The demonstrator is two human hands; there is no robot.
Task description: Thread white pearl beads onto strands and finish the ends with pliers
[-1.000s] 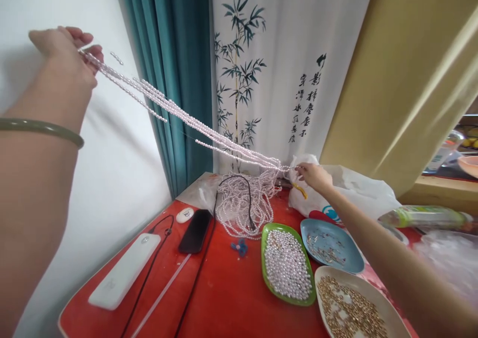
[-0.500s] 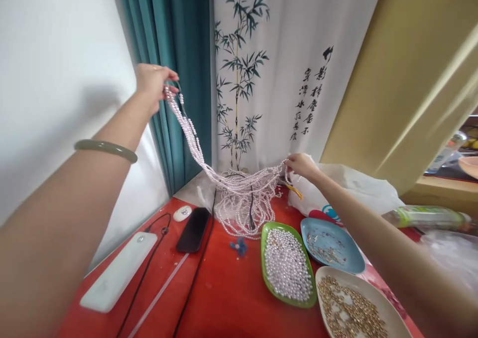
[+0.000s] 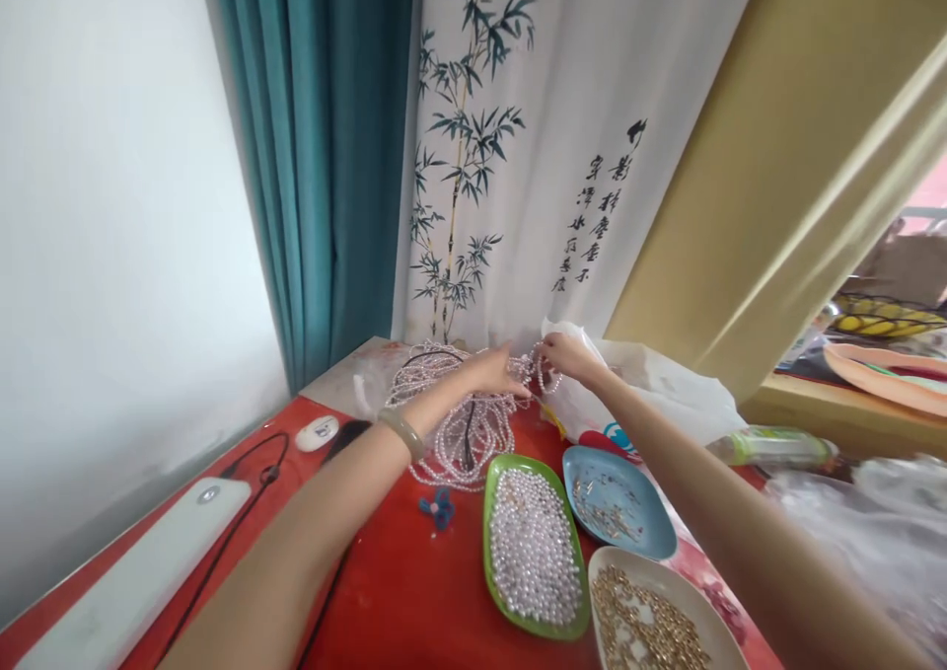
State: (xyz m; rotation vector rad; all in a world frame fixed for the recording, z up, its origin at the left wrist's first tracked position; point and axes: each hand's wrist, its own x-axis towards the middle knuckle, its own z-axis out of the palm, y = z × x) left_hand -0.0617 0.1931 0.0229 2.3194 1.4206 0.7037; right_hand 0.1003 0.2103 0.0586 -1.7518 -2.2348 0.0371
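Note:
A tangled heap of pale pink bead strands [image 3: 477, 433] lies at the back of the red table. My right hand [image 3: 569, 356] is closed on the end of the bead strands, and a short loop of beads hangs below its fingers. My left hand [image 3: 494, 372], with a bangle [image 3: 401, 434] on its wrist, reaches over the heap close to the right hand. Its thumb and fingers are spread apart near the strands. Part of the heap is hidden behind the left hand and forearm.
A green tray [image 3: 490, 561] of pearly beads, a blue tray [image 3: 670, 542] of small pieces and a cream tray [image 3: 721, 621] of gold beads stand in front. Nearby are a blue flower-like piece [image 3: 442, 508], a white power bank [image 3: 140, 576], plastic bags [image 3: 666, 394] and a bottle [image 3: 776, 447].
My left hand has let go of the raised bead strands and come down rightward to beside my right hand. The strands have dropped onto the heap. The view has shifted a little.

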